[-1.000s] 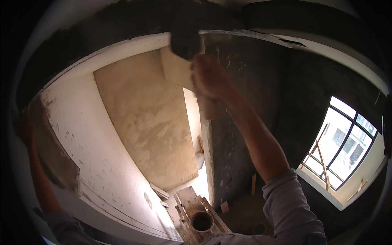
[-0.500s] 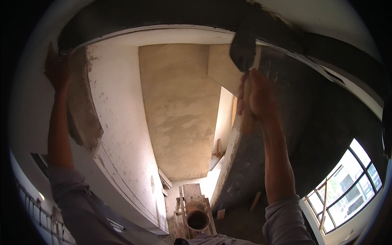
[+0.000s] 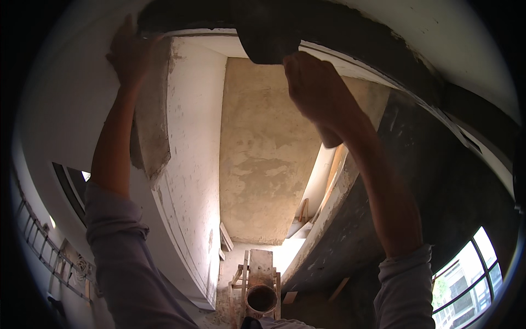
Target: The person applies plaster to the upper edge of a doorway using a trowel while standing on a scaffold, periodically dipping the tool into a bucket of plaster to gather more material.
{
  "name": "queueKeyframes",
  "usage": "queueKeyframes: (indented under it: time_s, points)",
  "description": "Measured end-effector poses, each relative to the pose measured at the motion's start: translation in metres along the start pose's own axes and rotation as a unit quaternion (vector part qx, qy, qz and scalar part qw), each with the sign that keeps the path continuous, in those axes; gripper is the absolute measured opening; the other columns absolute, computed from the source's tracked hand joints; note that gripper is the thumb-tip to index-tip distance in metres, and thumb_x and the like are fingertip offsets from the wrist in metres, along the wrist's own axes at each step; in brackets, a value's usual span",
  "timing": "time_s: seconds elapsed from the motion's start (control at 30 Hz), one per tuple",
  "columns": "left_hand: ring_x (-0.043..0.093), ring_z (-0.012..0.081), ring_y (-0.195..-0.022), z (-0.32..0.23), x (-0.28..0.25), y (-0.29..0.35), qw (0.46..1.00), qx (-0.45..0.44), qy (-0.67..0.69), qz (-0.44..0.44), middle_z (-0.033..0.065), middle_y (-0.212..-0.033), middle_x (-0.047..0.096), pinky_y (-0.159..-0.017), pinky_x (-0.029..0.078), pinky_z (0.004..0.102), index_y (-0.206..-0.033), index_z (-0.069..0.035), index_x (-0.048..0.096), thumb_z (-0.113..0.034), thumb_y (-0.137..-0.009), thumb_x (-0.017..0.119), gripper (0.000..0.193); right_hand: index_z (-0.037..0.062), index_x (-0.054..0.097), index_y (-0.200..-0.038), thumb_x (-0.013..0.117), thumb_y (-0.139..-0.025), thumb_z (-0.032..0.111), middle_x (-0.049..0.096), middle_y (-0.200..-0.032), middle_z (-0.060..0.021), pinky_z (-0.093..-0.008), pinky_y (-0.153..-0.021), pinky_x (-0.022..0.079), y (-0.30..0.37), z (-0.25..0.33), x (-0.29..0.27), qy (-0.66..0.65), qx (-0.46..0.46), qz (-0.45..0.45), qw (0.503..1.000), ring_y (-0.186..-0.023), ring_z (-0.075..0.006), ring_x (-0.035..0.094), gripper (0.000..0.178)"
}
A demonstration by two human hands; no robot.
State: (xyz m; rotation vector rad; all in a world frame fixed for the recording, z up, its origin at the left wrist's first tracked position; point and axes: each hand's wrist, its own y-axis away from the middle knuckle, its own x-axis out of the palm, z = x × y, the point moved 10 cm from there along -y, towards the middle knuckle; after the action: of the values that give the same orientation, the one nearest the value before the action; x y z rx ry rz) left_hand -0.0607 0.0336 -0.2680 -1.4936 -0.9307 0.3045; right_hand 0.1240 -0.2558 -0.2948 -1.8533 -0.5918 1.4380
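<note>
My right hand [image 3: 318, 90] is closed round the handle of a trowel [image 3: 268, 41]. Its dark, broad blade is raised against the dark plastered beam [image 3: 350, 35] overhead and overlaps the beam's lower edge. The butt of the handle shows below my fist. At the upper left, my left hand [image 3: 130, 57] is raised to the beam's left end, by the corner of the opening. Its visible fingers are apart, one pointing up and one out to the side. Shadow hides part of this hand's contact with the beam. A pale strip [image 3: 211, 33] runs along the beam's lower edge.
Below stands a wooden trestle [image 3: 261, 260] with a round bucket [image 3: 261, 299] on it. A white reveal [image 3: 192, 137] borders the opening on the left, and a dark wall [image 3: 405, 181] lies to the right. A gridded window [image 3: 471, 279] is at lower right, a metal railing [image 3: 46, 247] at lower left.
My right hand and the trowel have moved left along the beam, and the wrist has turned. The view has shifted, so my left hand appears further right, still at the beam's end.
</note>
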Motion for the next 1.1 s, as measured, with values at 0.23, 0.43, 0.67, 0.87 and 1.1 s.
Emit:
queueKeyframes:
  time_s: [0.23, 0.43, 0.67, 0.87, 1.1]
  points:
    - [0.034, 0.0322, -0.138, 0.003, 0.001, 0.002, 0.999, 0.011, -0.028, 0.025, 0.0125, -0.149, 0.040, -0.104, 0.027, 0.0634, -0.150, -0.012, 0.031, -0.061, -0.079, 0.067, 0.094, -0.0017, 0.058, -0.110, 0.039, -0.095, 0.014, 0.065, -0.109, -0.0244, -0.0478, -0.090, 0.052, 0.030, -0.065, -0.018, 0.121, 0.037, 0.030, 0.991, -0.099, -0.0388, 0.065, 0.028]
    - [0.037, 0.0339, -0.137, -0.006, 0.000, -0.002, 0.999, -0.024, 0.017, 0.015, 0.0134, -0.148, 0.041, -0.102, 0.029, 0.0655, -0.151, -0.012, 0.029, -0.066, -0.080, 0.064, 0.095, 0.0017, 0.054, -0.115, 0.037, -0.097, 0.014, 0.064, -0.109, -0.0224, -0.0491, -0.088, 0.052, 0.100, -0.087, -0.040, 0.295, -0.068, -0.085, 0.949, -0.096, -0.0389, 0.065, 0.028]
    - [0.041, 0.0351, -0.134, 0.016, 0.014, 0.002, 0.999, 0.011, -0.043, -0.002, 0.0160, -0.146, 0.043, -0.101, 0.035, 0.0617, -0.152, -0.013, 0.028, -0.072, -0.085, 0.051, 0.092, -0.0062, 0.063, -0.093, 0.050, -0.087, 0.010, 0.068, -0.090, -0.0269, -0.0468, -0.078, 0.057, -0.014, 0.003, 0.024, 0.017, 0.027, 0.020, 0.999, -0.084, -0.0377, 0.070, 0.022]
    - [0.049, 0.0354, -0.128, 0.002, 0.014, -0.004, 0.997, 0.070, -0.026, -0.011, 0.0176, -0.142, 0.048, -0.102, 0.040, 0.0511, -0.149, -0.011, 0.033, -0.061, -0.091, 0.053, 0.080, -0.0019, 0.064, -0.090, 0.046, -0.088, 0.009, 0.066, -0.089, -0.0238, -0.0487, -0.079, 0.056, 0.031, -0.090, -0.042, 0.123, 0.028, -0.054, 0.990, -0.084, -0.0387, 0.069, 0.021]
    - [0.048, 0.0361, -0.130, 0.039, 0.028, 0.005, 0.961, 0.204, -0.189, 0.008, 0.0181, -0.145, 0.045, -0.104, 0.040, 0.0484, -0.148, -0.010, 0.035, -0.054, -0.094, 0.052, 0.072, -0.0008, 0.058, -0.091, 0.045, -0.090, 0.011, 0.062, -0.090, -0.0195, -0.0475, -0.060, 0.052, 0.099, -0.219, -0.109, 0.110, 0.157, -0.083, 0.978, -0.072, -0.0342, 0.065, 0.017]
